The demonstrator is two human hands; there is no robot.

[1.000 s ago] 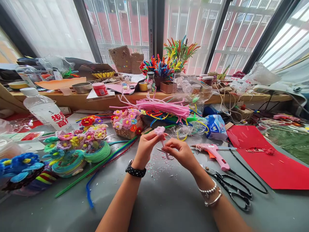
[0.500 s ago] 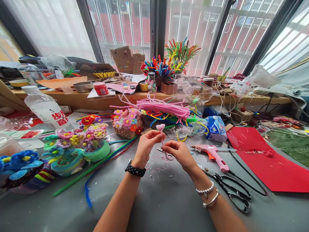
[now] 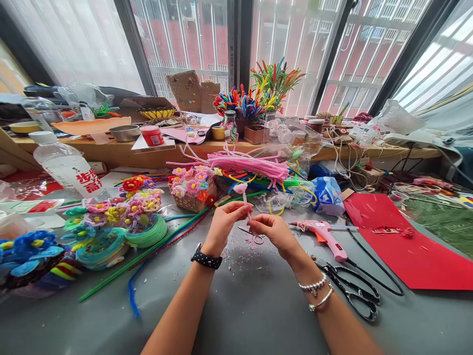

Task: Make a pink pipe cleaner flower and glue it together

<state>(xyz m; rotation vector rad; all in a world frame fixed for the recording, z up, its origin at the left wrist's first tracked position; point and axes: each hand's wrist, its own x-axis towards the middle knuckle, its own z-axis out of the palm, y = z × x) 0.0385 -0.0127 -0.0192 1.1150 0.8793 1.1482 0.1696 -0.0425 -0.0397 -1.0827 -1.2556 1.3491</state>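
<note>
Between my hands stands a pale pink pipe-cleaner flower (image 3: 240,188), its ruffled head up and its stem running down. My left hand (image 3: 227,224) pinches the stem partway along, below the head. Lower down, the fingertips of my right hand (image 3: 272,233) are closed on the same stem near its bottom. The small scissors (image 3: 257,239) lie on the table just behind the hands, partly hidden. A bundle of pink pipe cleaners (image 3: 251,165) lies beyond the flower.
Right of my hands are a pink glue gun (image 3: 325,231), large black scissors (image 3: 356,291) and a red sheet (image 3: 399,236). Pipe-cleaner flower pots (image 3: 146,231), a flower basket (image 3: 194,195) and a water bottle (image 3: 68,165) stand left. Glitter bits (image 3: 240,256) litter the grey table.
The flower head has risen slightly and moved a little left, with more stem showing above my left hand's fingers. Both hands keep their pinch. The whole view has shifted slightly.
</note>
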